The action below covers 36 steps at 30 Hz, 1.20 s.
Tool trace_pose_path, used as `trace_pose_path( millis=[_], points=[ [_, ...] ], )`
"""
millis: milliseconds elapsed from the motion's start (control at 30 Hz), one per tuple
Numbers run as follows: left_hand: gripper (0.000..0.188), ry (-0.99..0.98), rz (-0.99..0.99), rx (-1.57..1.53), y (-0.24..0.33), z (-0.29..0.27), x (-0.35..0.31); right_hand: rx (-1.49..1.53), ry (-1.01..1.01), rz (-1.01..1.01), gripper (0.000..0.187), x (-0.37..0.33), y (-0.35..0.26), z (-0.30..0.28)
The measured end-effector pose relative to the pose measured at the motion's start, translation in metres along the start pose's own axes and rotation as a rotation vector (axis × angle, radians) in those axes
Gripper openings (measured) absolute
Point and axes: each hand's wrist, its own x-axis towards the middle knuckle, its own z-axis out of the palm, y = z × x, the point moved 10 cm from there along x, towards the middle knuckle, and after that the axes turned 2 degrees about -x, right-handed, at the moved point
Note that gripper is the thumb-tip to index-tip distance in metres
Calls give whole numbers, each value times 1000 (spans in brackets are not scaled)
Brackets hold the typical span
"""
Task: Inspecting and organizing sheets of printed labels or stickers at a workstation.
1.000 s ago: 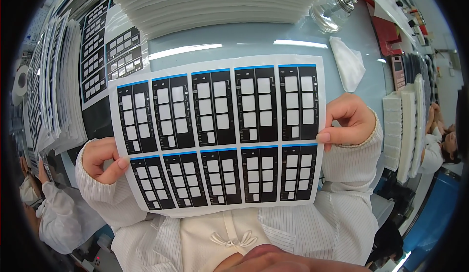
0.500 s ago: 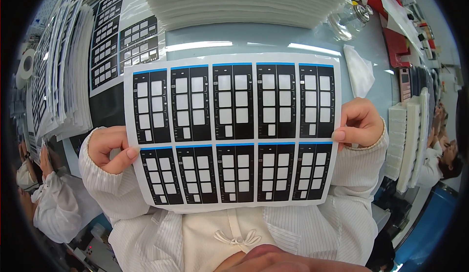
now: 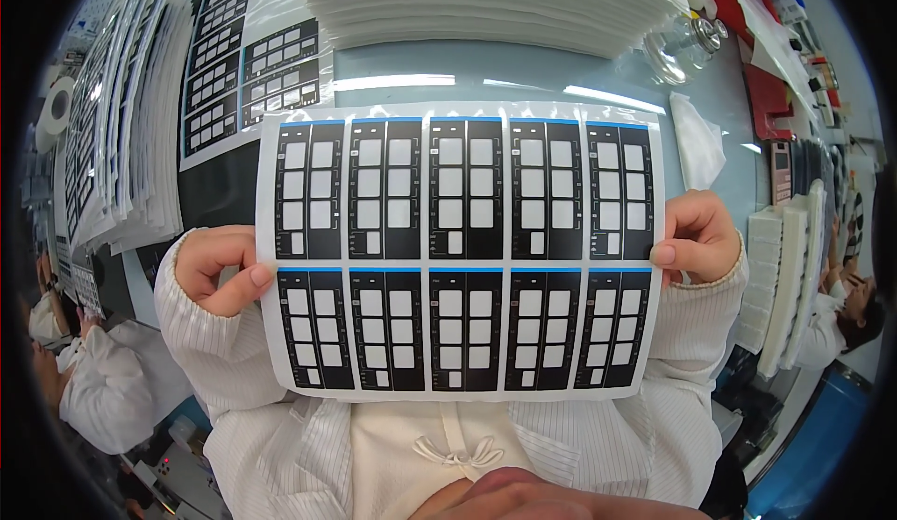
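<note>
A white sheet of printed labels [image 3: 461,265] is held up in front of my chest. Its two rows of black panels carry white squares and a blue strip along the top. My left hand [image 3: 221,270] pinches the sheet's left edge, thumb on the front face. At the right edge my right hand [image 3: 699,240] grips it the same way, with the thumb in front and fingers curled behind. The sheet hides the tabletop behind it and part of my front.
A thick stack of white sheets [image 3: 486,6] lies at the far side of the table. More printed sheets [image 3: 131,137] are piled at the left. A glass bottle [image 3: 680,48], a white cloth [image 3: 696,142] and white foam-like strips [image 3: 780,282] lie right. People sit on both sides.
The label sheet has shifted slightly right in the picture and sits more level. Both hands keep their hold on its edges.
</note>
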Motion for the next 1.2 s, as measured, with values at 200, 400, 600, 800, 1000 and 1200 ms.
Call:
trace_pose_path(
  millis=[200, 400, 600, 800, 1000, 1200],
  points=[
    [25, 9, 9, 7, 3, -1, -4, 18, -4, 38, 14, -3, 3, 1],
    [25, -16, 12, 39, 4, -1, -1, -33, -14, 3, 14, -1, 2, -1],
    [23, 7, 44, 9, 9, -1, 1, -34, -62, -60, 15, 1, -2, 1],
    [22, -3, 103, 48, 11, -1, -1, -53, -76, -70, 15, 1, -4, 4],
    [23, 9, 43, 44, 9, -1, 0, -57, -18, -62, 20, 0, -3, 1],
    [25, 18, 10, 25, 4, -2, -1, -9, 19, -64, 19, 1, -2, -1]
  ],
)
